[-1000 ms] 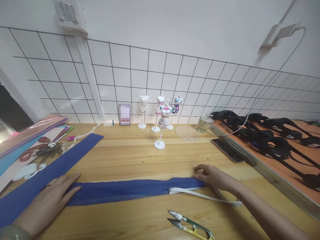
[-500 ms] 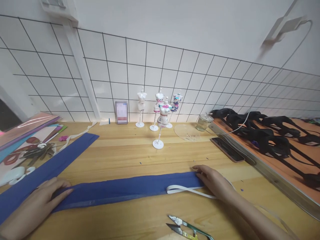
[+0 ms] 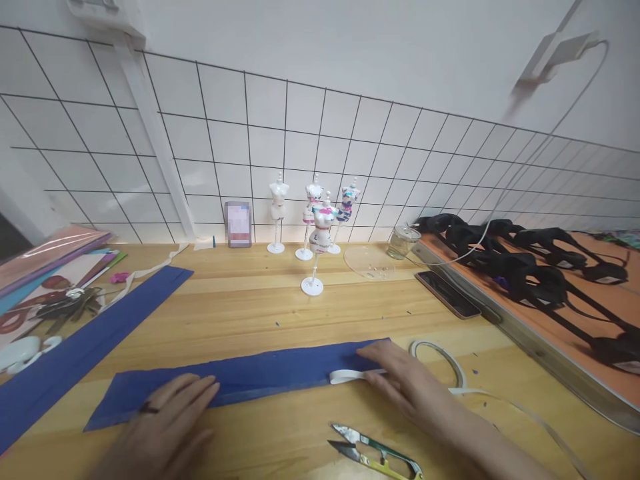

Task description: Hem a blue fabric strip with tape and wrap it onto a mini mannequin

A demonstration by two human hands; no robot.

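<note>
A blue fabric strip [image 3: 280, 367] lies across the table in front of me. My left hand [image 3: 170, 413], a little blurred, rests over its left part with the fingers stretched out flat and a dark ring on one finger. At the strip's right end my right hand [image 3: 400, 373] lies with fingertips on the fabric, thumb and index apart. A narrow white band [image 3: 345, 377] makes a small loop on the strip and runs under this hand. Snips [image 3: 375, 453] with green and yellow handles lie near the front edge of the view, their blades apart.
Another blue strip [image 3: 100, 340] slants at left beside scissors [image 3: 55, 300] and coloured sheets. Small dress forms [image 3: 320, 240] stand at the back. To the right are a glass jar [image 3: 403, 241], a phone [image 3: 447, 295], a looped white band [image 3: 457, 367] and black straps [image 3: 530, 273] on orange.
My left hand has slid right from the strip's left end onto its surface. My right hand has shifted left along the fabric, uncovering the looped white band beyond it.
</note>
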